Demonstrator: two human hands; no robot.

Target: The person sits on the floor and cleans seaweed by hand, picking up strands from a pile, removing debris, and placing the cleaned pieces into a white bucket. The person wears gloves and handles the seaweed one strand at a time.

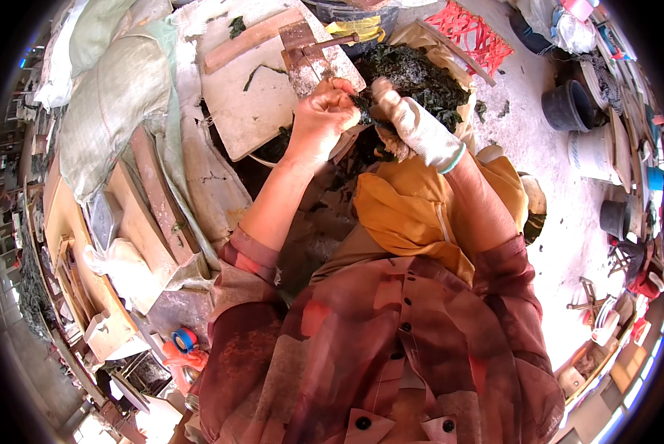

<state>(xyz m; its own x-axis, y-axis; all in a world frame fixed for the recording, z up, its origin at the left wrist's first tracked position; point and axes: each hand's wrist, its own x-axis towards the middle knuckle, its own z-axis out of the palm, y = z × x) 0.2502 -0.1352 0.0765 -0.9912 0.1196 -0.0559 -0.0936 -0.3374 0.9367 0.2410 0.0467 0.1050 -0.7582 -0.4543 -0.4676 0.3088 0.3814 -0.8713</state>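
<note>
My left hand [329,114], bare, is closed with the fingertips pinching a dark green strip [360,105] that looks like seaweed. Just right of it, my right hand [420,127] wears a white knit glove with a teal cuff and grips part of the same dark material; its fingers are blurred. Beyond the glove lies a heap of dark green seaweed-like strands [415,69] in an open sack. A white board [248,111] lies beyond my left hand, bearing a rusty metal plate [298,41] with a bolt-like rod across it.
A wooden strip [254,40] rests on the board's far side. Stuffed woven sacks [115,105] and planks [162,183] stand at left. Ochre cloth [415,200] covers my lap. Red netting [470,36], a black bucket [567,105] and a white bucket [592,155] are at right.
</note>
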